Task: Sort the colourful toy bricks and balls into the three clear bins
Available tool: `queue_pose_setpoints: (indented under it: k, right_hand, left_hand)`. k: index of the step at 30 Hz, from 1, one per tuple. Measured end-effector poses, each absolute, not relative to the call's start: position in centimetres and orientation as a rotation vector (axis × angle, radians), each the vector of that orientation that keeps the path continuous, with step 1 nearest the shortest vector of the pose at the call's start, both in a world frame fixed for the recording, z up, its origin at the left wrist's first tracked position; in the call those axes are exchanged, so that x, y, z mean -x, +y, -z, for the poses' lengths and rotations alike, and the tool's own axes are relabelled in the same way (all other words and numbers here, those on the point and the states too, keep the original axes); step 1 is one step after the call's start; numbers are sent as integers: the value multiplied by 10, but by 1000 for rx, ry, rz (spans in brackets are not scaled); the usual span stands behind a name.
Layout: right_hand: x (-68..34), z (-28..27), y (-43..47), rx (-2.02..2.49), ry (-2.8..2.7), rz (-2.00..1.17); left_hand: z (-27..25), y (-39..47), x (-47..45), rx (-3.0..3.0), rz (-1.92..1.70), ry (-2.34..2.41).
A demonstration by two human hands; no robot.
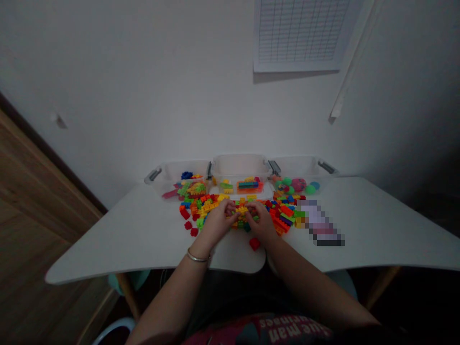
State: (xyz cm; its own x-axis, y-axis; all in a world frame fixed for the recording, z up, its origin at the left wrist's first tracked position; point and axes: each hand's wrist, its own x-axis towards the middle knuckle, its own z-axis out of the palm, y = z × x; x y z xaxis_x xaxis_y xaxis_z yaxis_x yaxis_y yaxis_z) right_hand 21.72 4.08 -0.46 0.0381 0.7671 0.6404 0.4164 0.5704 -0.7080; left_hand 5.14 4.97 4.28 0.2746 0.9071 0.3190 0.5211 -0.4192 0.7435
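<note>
Over the front of a heap of colourful building bricks [204,207], my two hands meet. A yellow building brick [241,211] shows between them. My left hand [222,219] has its thumb and fingers closed on its left side, and a bracelet circles that wrist. From the other side my right hand [261,220] pinches the same brick. Palms and fingers partly cover it, so its exact shape is hard to make out. A loose red brick [255,244] lies on the table just below my right hand.
Behind the heap stand three clear plastic bins: a left bin [172,170] with bricks, a middle bin [240,165], and a right bin [298,165] with coloured balls. A blurred-out flat object [319,223] lies right on the white table [377,220]. A wall rises behind.
</note>
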Motion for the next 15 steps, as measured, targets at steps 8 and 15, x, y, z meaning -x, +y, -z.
queue_pose_setpoints:
  k: [8,15]
  right_hand:
    - [-223,7,49,1073,-1304,-370]
    - [-227,7,53,1078,-1225,-406]
  left_hand:
    - [-41,40,-55,-2337,-775,1126]
    - [-29,32,-65,-2686,-478,645]
